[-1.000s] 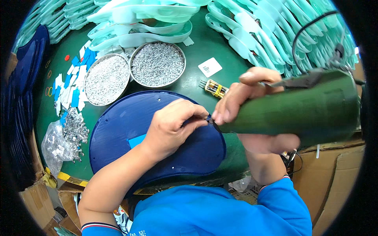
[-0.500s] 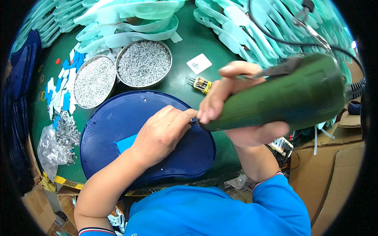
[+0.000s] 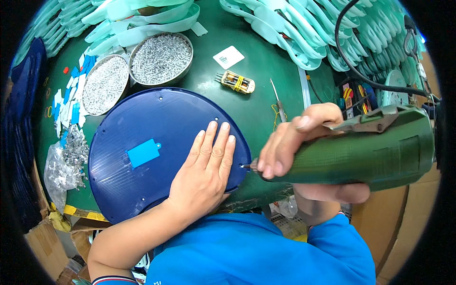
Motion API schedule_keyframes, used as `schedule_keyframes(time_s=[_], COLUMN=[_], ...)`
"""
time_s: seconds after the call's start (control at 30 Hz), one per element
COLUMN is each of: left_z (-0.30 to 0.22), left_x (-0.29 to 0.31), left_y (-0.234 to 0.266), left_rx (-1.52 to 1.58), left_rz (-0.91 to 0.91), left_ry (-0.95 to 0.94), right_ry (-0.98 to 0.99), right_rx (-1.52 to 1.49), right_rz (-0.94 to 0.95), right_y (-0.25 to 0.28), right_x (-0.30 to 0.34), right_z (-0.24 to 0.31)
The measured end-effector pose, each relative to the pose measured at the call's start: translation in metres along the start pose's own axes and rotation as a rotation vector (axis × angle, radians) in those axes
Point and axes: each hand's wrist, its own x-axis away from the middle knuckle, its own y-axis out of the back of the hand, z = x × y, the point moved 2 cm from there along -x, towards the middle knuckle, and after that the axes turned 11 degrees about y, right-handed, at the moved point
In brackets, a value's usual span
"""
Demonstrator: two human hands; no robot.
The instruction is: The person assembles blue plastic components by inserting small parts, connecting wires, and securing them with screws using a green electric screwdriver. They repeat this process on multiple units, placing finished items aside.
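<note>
A dark blue rounded plastic panel (image 3: 118,185) lies on the green bench, with small screws or holes around its edge. My left hand (image 3: 202,166) is flat on its right part, fingers stretched out. My right hand (image 3: 280,147) grips a green electric screwdriver (image 3: 354,156) held nearly level, its hanging cord at the right. The tool's tip meets the panel at a bright spot near its right edge; whether a screw is there is too small to tell. A light blue plastic tab (image 3: 144,153) sits on the panel, left of my hand.
Two metal bowls of small silver screws (image 3: 161,59) and whitish pieces (image 3: 104,85) stand behind the panel. Beyond are stacked mint-green plastic parts (image 3: 280,28). A yellow-banded device (image 3: 237,82), white card (image 3: 228,57) and thin screwdriver (image 3: 279,102) lie behind my right hand. A bag of metal parts (image 3: 59,171) lies left.
My left hand has gone from pinching near the screwdriver's tip to lying flat on the panel. The screwdriver has moved down and right, its tip now at the panel's right edge.
</note>
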Motion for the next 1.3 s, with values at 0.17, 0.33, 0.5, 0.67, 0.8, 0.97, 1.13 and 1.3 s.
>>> schedule_keyframes(time_s=[0.17, 0.33, 0.5, 0.67, 0.8, 0.97, 1.13, 1.3], left_z=[-0.005, -0.002, 0.02, 0.078, 0.085, 0.088, 0.088, 0.088], left_x=[0.006, 0.009, 0.016, 0.055, 0.065, 0.067, 0.065, 0.067], left_y=[-0.014, -0.014, 0.013, 0.034, 0.025, 0.022, 0.022, 0.02], left_rx=[-0.162, -0.165, 0.443, 0.256, 0.177, 0.193, 0.189, 0.17], left_rz=[-0.071, -0.055, -0.175, -0.383, -0.418, -0.421, -0.439, -0.434], left_ry=[-0.034, -0.047, 0.026, 0.269, 0.192, 0.201, 0.217, 0.227], right_ry=[-0.183, -0.294, -0.252, -0.029, -0.132, -0.187, -0.201, -0.175], right_rx=[0.015, 0.022, 0.199, 0.115, 0.176, 0.16, 0.175, 0.182], right_rz=[0.046, 0.155, 0.112, 0.01, 0.026, 0.084, 0.075, 0.081], right_y=[-0.008, -0.016, -0.039, -0.062, -0.09, -0.098, -0.097, -0.099], right_x=[0.007, -0.01, -0.039, -0.053, -0.058, -0.061, -0.057, -0.058], right_z=[-0.008, -0.02, -0.022, -0.055, -0.074, -0.088, -0.098, -0.101])
